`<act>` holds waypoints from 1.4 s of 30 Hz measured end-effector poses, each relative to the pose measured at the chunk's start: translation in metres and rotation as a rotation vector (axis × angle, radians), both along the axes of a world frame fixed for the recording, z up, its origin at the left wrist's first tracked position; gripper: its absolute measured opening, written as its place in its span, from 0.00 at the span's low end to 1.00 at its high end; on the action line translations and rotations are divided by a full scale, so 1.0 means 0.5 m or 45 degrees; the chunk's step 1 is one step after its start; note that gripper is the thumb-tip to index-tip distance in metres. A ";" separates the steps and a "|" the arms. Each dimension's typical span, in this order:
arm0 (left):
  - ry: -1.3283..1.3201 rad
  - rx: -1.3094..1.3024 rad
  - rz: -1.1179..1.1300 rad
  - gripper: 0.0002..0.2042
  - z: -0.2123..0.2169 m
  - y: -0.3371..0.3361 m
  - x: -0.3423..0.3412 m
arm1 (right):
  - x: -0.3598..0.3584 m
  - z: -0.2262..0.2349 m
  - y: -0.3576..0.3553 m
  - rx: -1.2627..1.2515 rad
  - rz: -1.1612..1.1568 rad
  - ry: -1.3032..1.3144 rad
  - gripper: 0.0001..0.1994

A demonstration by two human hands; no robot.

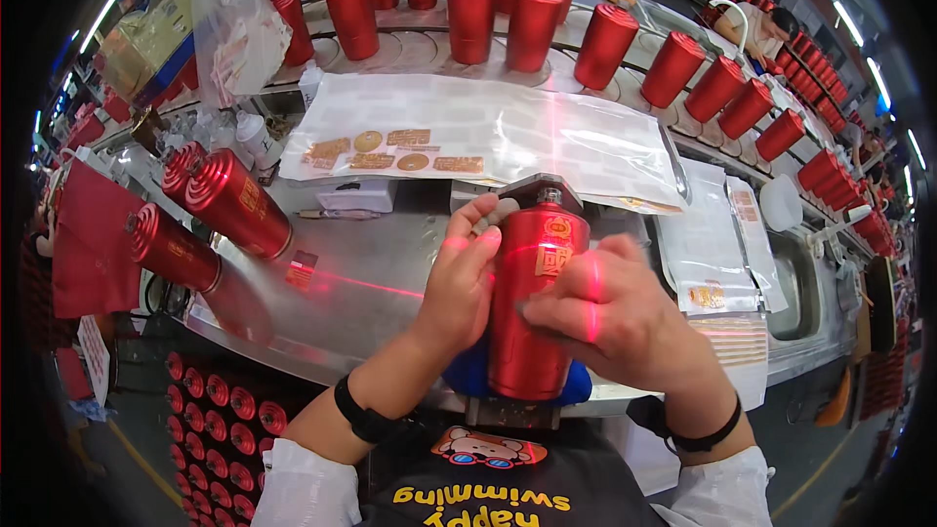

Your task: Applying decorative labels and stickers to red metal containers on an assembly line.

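A glossy red bottle [517, 332] with gold lettering and a gold emblem lies in front of me, its capped end pointing away and its base toward me. Beneath its near end shows a blue cloth pad [576, 385]. My left hand [459, 278] is curled against the bottle's left side near its shoulder, with pale covers on some fingertips. Over the right side of the bottle, my right hand [610, 312] is closed, its fingertips close to the gold lettering. Something small and dark shows at those fingertips; I cannot make it out. Red laser lines cross the bottle and my right hand.
Gold stickers [390, 151] lie on a white backing sheet [468, 117] beyond the bottle. More red bottles [239, 203] stand at left, and several line a curved conveyor [410, 49]. A sticker sheet [705, 234] and a metal sink [795, 293] are at right. A co-worker [761, 34] sits far right.
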State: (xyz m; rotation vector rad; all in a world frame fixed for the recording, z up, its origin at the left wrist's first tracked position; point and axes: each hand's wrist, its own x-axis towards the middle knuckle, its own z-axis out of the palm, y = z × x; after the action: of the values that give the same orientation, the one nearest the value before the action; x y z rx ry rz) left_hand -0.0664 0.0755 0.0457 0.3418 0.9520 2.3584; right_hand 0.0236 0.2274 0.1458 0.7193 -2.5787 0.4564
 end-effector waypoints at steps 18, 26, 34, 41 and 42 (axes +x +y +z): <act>2.201 -0.840 0.226 0.24 0.061 -0.005 -0.084 | 0.016 -0.084 0.087 -1.144 -0.535 -0.136 0.07; 2.319 -0.967 0.300 0.23 0.043 -0.065 0.019 | -0.002 -0.093 0.066 -0.679 -0.401 0.197 0.09; 1.753 -0.945 0.354 0.41 -0.017 -0.123 0.120 | 0.004 -0.067 -0.006 0.077 -0.210 0.310 0.11; 1.842 -1.155 0.339 0.48 -0.028 -0.121 0.127 | -0.024 -0.039 0.033 -0.356 -0.268 0.030 0.13; 1.908 -1.189 0.384 0.48 -0.021 -0.120 0.126 | -0.041 -0.040 0.055 0.037 -0.353 0.377 0.14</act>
State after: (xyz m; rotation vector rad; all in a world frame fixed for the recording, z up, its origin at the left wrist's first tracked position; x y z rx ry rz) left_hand -0.0032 0.0157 0.0353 1.6790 2.6651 1.2251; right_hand 0.0032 0.2546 0.1258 0.3937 -2.3588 0.2074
